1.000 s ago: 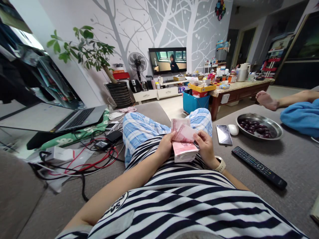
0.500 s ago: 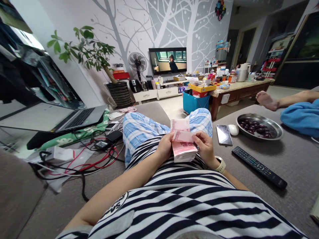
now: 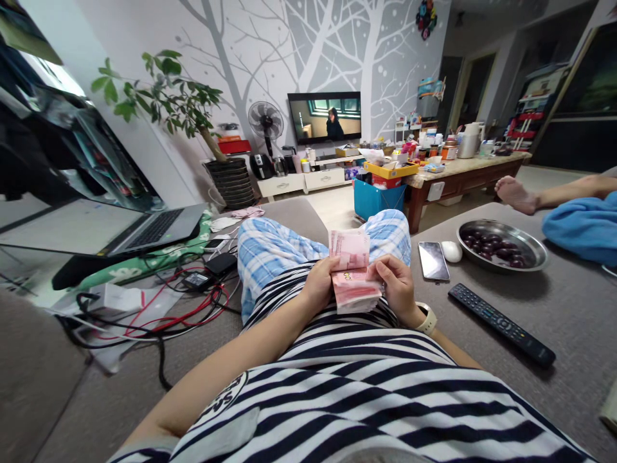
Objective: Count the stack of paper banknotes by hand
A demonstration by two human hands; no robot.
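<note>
holding banknotes (image 3: 357, 294) over the lap (image 3: 286, 247), the left hand (image 3: 320, 283) clamps its grip on their left side, the right hand (image 3: 397, 284) curls at their right edge, and whether it pinches one i cannot tell.

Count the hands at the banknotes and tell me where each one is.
2: the left hand holds the banknotes at their left side; the right hand is at their right edge.

Two hands (image 3: 320, 283) (image 3: 400, 289), one banknote bundle (image 3: 355, 292), one remote (image 3: 501, 325)
</note>
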